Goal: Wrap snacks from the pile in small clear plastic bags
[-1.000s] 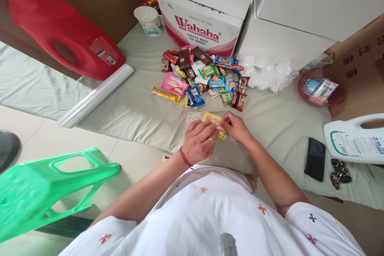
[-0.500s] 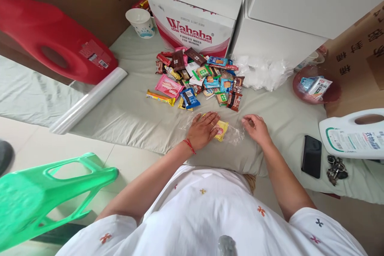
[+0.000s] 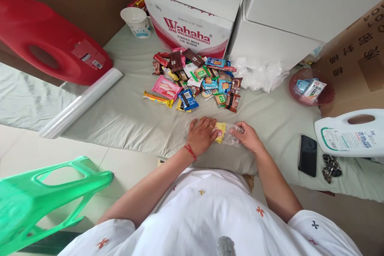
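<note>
Near the front edge of the cloth lies a yellow snack packet (image 3: 221,132) inside or on a crinkled clear plastic bag (image 3: 230,135); which one I cannot tell. My left hand (image 3: 202,135), with a red string on its wrist, covers the packet's left part, fingers bent over it and thumb on its edge. My right hand (image 3: 246,136) pinches the bag's right end between thumb and fingers. Beyond both hands is a pile of wrapped snacks (image 3: 196,76), with a pink packet (image 3: 167,87) and a blue packet (image 3: 188,99) at its near side.
Behind the pile stands a Wahaha carton (image 3: 189,28), with a paper cup (image 3: 136,23) to its left. A plastic film roll (image 3: 81,103) and red jug (image 3: 66,44) lie left. Rightward are plastic bags (image 3: 259,74), a red bowl (image 3: 312,87), a phone (image 3: 308,156), keys (image 3: 331,168) and a white bottle (image 3: 349,133).
My right hand has moved left onto the bag's right end and pinched it. My left hand's fingers have bent more over the packet. The view has shifted slightly.
</note>
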{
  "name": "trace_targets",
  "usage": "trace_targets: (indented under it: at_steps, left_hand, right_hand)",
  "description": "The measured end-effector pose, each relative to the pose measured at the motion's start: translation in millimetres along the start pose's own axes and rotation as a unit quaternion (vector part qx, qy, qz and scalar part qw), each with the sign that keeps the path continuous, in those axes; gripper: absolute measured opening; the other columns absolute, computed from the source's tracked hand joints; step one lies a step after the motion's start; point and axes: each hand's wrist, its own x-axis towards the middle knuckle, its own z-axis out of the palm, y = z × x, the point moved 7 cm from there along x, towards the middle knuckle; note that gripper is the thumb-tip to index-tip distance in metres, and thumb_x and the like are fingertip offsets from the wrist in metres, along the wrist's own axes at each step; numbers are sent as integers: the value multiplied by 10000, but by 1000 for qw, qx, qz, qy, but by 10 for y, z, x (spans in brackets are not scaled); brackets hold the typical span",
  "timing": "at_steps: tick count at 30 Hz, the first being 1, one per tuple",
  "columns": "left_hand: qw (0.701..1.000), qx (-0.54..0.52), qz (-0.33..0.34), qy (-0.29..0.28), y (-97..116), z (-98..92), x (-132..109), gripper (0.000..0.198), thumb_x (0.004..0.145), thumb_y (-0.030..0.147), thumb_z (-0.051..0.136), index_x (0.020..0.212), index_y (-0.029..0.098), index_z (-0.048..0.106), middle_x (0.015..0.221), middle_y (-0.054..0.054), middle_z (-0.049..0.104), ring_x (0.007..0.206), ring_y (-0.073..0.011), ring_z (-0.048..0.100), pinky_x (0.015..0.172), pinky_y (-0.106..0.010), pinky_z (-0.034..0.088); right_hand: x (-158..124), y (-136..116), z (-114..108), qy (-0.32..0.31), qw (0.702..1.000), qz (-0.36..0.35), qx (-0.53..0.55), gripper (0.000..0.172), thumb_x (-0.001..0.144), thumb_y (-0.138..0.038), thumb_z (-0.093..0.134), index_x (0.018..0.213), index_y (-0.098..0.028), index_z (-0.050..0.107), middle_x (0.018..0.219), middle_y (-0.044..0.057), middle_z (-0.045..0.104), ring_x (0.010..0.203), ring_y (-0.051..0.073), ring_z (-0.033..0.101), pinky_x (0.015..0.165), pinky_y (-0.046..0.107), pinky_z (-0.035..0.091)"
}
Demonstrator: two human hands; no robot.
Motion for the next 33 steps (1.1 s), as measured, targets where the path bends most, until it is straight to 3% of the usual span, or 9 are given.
trace_targets:
  at_steps: [4,7,13,17,20,22,25,29,33]
  left_hand:
    - [1000,16,-12,-11,39,-30,-1,450,1031,468,448,1384,225,586,1355,-141,656,1307,-322,525,976,-512,424]
    - [999,28,-34,-10,78,-43,-1,450,1027,480,449,1364,220,593,1284,-151,673,1244,-335,536,902,-510,443]
    - [997,-27,-69,-9,-49,-9,7,334,963,325,537,1255,228,667,1279,-150,663,1239,-348,534,926,-531,473]
    - [988,-132,-53,63,-419,-200,-81,440,908,314,561,1329,202,621,1389,-144,585,1273,-297,542,1060,-488,473]
    - [977,-68,-156,133,-772,-390,-277,475,916,419,566,1331,191,608,1435,-182,537,1349,-379,466,1084,-580,433]
    - [973,-15,-202,114,-857,-406,-399,490,885,470,614,1276,175,629,1450,-225,518,1394,-448,398,1057,-643,420]
    - [982,-4,-180,61,-763,-332,-491,316,872,413,625,1074,178,684,1427,-225,539,1389,-456,404,1006,-624,458]
    - [983,-64,-170,36,-704,-316,-520,152,903,305,534,906,207,650,1147,-157,683,1035,-316,645,842,-450,529]
    - [941,-252,-221,-37,-800,-263,-526,162,916,367,524,814,241,530,639,-2,631,591,-196,614,577,-308,461]
  right_hand:
    - [25,-129,-67,94,995,-10,16,405,720,-587,755,760,-211,610,590,-53,492,524,121,415,500,258,350]
    - [43,-398,32,139,989,-55,-8,313,751,-498,754,756,-207,640,627,-24,566,567,140,483,555,272,411]
    - [-30,-784,726,65,970,-177,-157,224,948,-364,561,1022,-202,697,968,93,717,877,235,663,821,364,542]
    - [-180,-767,923,26,941,-235,-241,402,1008,-404,498,1309,-181,644,1120,157,629,986,271,632,903,416,551]
    - [-315,-776,1038,0,908,-279,-312,518,990,-436,551,1441,-183,575,1213,180,570,1114,315,560,986,464,519]
    - [-380,-782,1125,-6,886,-290,-363,585,964,-433,603,1499,-210,526,1289,188,548,1158,347,514,1000,507,497]
    - [-428,-765,1214,-12,866,-287,-410,638,956,-399,616,1553,-233,461,1417,189,512,1164,372,488,986,555,476]
    - [-492,-715,1216,-40,849,-304,-430,612,985,-382,575,1568,-252,446,1530,153,473,1222,375,463,1023,560,446]
    - [-556,-675,1133,-53,841,-321,-433,548,1007,-350,552,1548,-298,482,1600,76,449,1257,339,468,1076,522,422]
